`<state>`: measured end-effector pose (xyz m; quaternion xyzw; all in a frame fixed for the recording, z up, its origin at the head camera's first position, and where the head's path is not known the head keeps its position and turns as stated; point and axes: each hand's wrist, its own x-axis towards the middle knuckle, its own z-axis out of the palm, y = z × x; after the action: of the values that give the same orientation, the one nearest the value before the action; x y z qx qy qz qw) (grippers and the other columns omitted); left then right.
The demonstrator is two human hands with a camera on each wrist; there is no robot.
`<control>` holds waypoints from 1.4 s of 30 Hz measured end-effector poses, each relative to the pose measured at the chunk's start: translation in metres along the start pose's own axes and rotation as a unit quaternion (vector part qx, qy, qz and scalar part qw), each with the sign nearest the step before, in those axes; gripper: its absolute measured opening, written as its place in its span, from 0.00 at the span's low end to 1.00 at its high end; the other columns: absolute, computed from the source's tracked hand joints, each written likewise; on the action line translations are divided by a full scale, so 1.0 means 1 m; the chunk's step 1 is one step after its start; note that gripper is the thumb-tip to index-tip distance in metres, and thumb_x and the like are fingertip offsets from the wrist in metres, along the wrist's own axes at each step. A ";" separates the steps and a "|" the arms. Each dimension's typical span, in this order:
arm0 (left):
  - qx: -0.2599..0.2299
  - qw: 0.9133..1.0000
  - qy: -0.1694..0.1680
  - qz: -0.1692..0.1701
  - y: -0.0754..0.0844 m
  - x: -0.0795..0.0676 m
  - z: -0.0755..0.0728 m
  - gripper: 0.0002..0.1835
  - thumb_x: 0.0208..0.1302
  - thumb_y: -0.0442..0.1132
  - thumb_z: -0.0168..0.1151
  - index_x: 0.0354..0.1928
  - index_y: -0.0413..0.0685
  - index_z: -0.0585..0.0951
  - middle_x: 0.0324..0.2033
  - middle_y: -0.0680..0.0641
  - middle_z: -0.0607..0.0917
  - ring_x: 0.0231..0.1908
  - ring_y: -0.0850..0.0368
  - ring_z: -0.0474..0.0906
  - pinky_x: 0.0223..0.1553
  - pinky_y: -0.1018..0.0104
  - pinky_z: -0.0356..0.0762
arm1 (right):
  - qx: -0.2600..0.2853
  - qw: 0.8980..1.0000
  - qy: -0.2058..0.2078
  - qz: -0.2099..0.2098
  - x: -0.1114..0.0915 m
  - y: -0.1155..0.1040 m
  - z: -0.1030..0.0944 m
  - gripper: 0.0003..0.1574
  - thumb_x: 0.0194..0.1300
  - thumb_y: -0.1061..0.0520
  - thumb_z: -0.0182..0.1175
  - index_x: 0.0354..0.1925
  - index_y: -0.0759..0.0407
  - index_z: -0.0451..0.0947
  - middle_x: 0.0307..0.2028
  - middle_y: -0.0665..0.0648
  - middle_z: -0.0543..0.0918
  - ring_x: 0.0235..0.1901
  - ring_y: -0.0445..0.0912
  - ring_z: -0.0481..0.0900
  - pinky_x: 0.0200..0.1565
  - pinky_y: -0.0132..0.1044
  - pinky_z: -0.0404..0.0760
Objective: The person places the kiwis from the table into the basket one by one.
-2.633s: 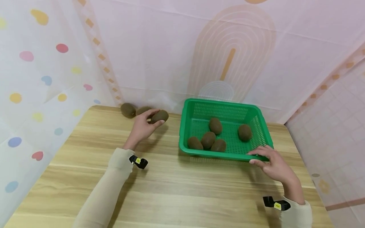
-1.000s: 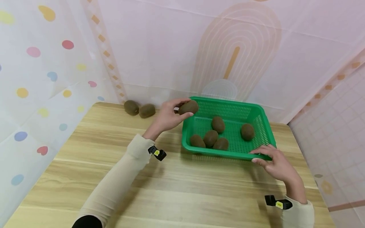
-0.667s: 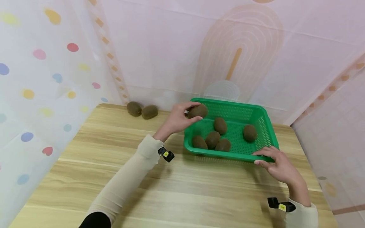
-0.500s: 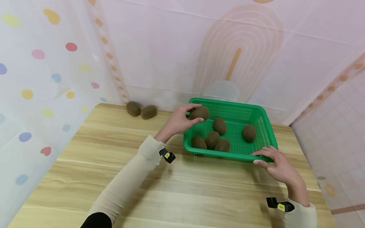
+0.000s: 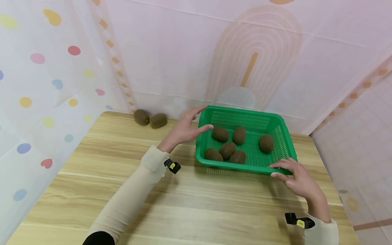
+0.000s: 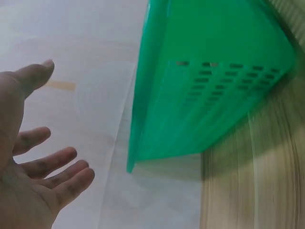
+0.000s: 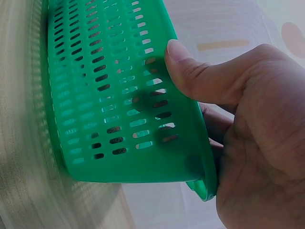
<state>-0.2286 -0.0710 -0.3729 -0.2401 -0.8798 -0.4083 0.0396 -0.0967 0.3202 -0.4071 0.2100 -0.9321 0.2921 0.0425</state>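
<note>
A green plastic basket (image 5: 245, 166) with slotted walls stands on the wooden table. Several brown kiwis lie in it, among them one kiwi (image 5: 220, 134) at its left side and another kiwi (image 5: 266, 143) at the right. My left hand (image 5: 185, 128) is over the basket's left rim, fingers and thumb spread and nothing between them. The left wrist view shows that hand (image 6: 43, 167) apart from the basket wall (image 6: 209, 95). At the front right corner my right hand (image 5: 298, 178) grips the rim, thumb outside on the wall (image 7: 119, 105) and fingers inside.
Two more kiwis, a left kiwi (image 5: 142, 117) and a right kiwi (image 5: 158, 120), lie side by side at the table's back left edge. A patterned cloth (image 5: 171, 51) hangs right behind the table (image 5: 196, 211), with further cloth at both sides.
My left hand took a kiwi from the back left, carried it right over the basket and let it go inside; it has since drawn back slightly left. My right hand stayed on the rim.
</note>
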 end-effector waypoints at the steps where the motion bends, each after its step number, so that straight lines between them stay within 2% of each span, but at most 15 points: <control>1: 0.012 1.000 0.003 -0.003 -0.001 -0.001 -0.001 0.45 0.52 0.69 0.59 0.70 0.63 0.59 0.66 0.50 0.66 0.64 0.50 0.63 0.59 0.52 0.69 | 0.000 1.000 -0.001 0.002 0.000 0.000 0.000 0.14 0.58 0.55 0.66 0.44 0.42 0.82 0.42 0.42 0.80 0.43 0.35 0.68 0.46 0.32 0.69; 6: 0.054 0.998 0.013 -0.005 -0.008 -0.005 -0.006 0.46 0.50 0.73 0.57 0.71 0.70 0.55 0.67 0.51 0.62 0.66 0.51 0.58 0.61 0.47 0.64 | -0.002 1.000 -0.001 0.002 -0.001 0.001 0.001 0.14 0.58 0.55 0.66 0.44 0.41 0.82 0.42 0.42 0.80 0.43 0.35 0.68 0.46 0.32 0.69; 14: 0.079 0.996 0.032 -0.019 -0.026 -0.012 -0.015 0.48 0.48 0.72 0.60 0.71 0.71 0.54 0.68 0.52 0.59 0.66 0.52 0.56 0.60 0.47 0.67 | -0.002 1.000 -0.001 0.003 0.000 0.000 0.001 0.14 0.58 0.55 0.66 0.44 0.41 0.82 0.42 0.42 0.80 0.44 0.35 0.68 0.46 0.31 0.69; 19: 0.098 0.994 0.040 -0.040 -0.041 -0.016 -0.021 0.50 0.47 0.71 0.62 0.71 0.66 0.55 0.68 0.53 0.59 0.67 0.50 0.55 0.60 0.47 0.66 | -0.004 1.000 -0.003 0.003 -0.001 -0.002 0.001 0.13 0.59 0.54 0.65 0.44 0.41 0.82 0.42 0.44 0.80 0.44 0.35 0.68 0.45 0.33 0.70; 26: 0.119 0.989 0.061 -0.066 -0.065 -0.022 -0.033 0.53 0.46 0.72 0.61 0.72 0.58 0.56 0.69 0.48 0.58 0.68 0.46 0.54 0.62 0.44 0.62 | -0.005 1.000 -0.001 0.003 -0.001 -0.002 0.001 0.13 0.59 0.54 0.65 0.43 0.41 0.82 0.42 0.43 0.80 0.44 0.35 0.68 0.45 0.33 0.70; 33: 0.143 0.982 0.072 -0.105 -0.095 -0.026 -0.042 0.54 0.47 0.72 0.61 0.73 0.56 0.53 0.70 0.45 0.56 0.69 0.44 0.50 0.64 0.42 0.57 | -0.004 1.000 -0.003 0.007 -0.001 -0.002 0.001 0.13 0.59 0.54 0.65 0.43 0.41 0.82 0.42 0.43 0.80 0.45 0.34 0.68 0.46 0.33 0.70; 37: 0.149 0.979 0.082 -0.115 -0.111 -0.028 -0.046 0.54 0.47 0.72 0.62 0.72 0.56 0.54 0.69 0.43 0.57 0.68 0.41 0.50 0.64 0.41 0.57 | -0.005 1.000 0.001 0.001 -0.001 -0.002 0.001 0.13 0.59 0.55 0.65 0.44 0.42 0.82 0.42 0.44 0.80 0.45 0.35 0.69 0.46 0.33 0.70; 42: 0.133 0.978 0.067 -0.148 -0.124 -0.031 -0.050 0.55 0.47 0.73 0.60 0.73 0.58 0.52 0.70 0.40 0.55 0.69 0.37 0.48 0.63 0.39 0.56 | -0.005 1.000 0.003 -0.006 0.000 -0.003 0.000 0.13 0.59 0.55 0.65 0.44 0.42 0.82 0.42 0.44 0.81 0.45 0.35 0.69 0.46 0.33 0.70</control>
<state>-0.2644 -0.1881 -0.4351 -0.0715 -0.9473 -0.3046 0.0693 -0.0955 0.3183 -0.4058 0.2141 -0.9323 0.2876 0.0480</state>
